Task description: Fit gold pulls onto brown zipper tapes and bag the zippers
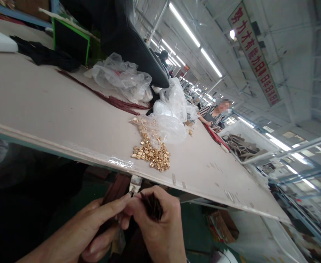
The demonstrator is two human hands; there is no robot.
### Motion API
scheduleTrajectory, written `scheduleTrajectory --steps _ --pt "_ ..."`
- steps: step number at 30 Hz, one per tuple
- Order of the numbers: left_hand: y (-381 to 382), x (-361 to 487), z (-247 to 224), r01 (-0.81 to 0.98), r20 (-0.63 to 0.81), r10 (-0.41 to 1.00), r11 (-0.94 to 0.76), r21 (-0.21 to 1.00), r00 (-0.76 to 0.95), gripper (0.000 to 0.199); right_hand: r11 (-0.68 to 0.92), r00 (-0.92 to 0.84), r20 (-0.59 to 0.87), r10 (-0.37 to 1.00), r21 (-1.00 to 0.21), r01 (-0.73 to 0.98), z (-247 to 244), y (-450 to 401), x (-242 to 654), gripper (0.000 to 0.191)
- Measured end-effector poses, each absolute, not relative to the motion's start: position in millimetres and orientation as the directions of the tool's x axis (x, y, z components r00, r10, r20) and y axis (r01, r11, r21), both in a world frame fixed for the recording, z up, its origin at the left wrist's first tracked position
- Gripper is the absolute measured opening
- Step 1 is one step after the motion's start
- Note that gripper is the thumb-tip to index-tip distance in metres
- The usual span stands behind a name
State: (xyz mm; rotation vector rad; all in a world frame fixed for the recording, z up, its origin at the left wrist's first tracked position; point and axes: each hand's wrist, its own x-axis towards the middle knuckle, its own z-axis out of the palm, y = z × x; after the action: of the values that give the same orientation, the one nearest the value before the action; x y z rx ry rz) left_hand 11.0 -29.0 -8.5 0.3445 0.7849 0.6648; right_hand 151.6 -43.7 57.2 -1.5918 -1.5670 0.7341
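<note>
A long pale table (pixel 40 106) is stretching away, carrying clear plastic bags (pixel 122 76) and a heap of small gold metal fittings (pixel 152 151) still lying loose. Below its edge, the left hand (pixel 95 226) and right hand (pixel 157 226) are both closing around a dark brown leather strip (pixel 152 206), pinching its end together.
</note>
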Motion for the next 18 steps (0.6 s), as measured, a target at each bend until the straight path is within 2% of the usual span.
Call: scheduleTrajectory --steps 3,7,13,18 --pt "-31.1 8.5 -8.4 -0.416 -0.529 0.640 0.766 0.490 0.557 0.038 0.092 0.025 0.117 0.993 -0.883 0.461 51.5 -54.0 151.5 0.021" --pt "-29.5 5.7 -13.0 -0.402 -0.507 0.661 0.745 0.533 0.553 0.039 0.090 0.097 0.131 0.987 -0.935 0.343 43.5 -53.9 151.0 0.016" --pt "-24.2 8.9 -12.7 -0.406 -0.476 0.738 0.666 0.625 0.478 0.044 0.254 0.050 0.303 0.952 -0.867 0.428 32.1 -51.5 148.5 0.006" --pt "-23.8 11.4 -10.7 -0.375 -0.475 0.766 0.632 0.678 0.432 0.047 0.344 0.033 0.397 0.917 -0.832 0.435 28.2 -52.0 145.9 0.006"
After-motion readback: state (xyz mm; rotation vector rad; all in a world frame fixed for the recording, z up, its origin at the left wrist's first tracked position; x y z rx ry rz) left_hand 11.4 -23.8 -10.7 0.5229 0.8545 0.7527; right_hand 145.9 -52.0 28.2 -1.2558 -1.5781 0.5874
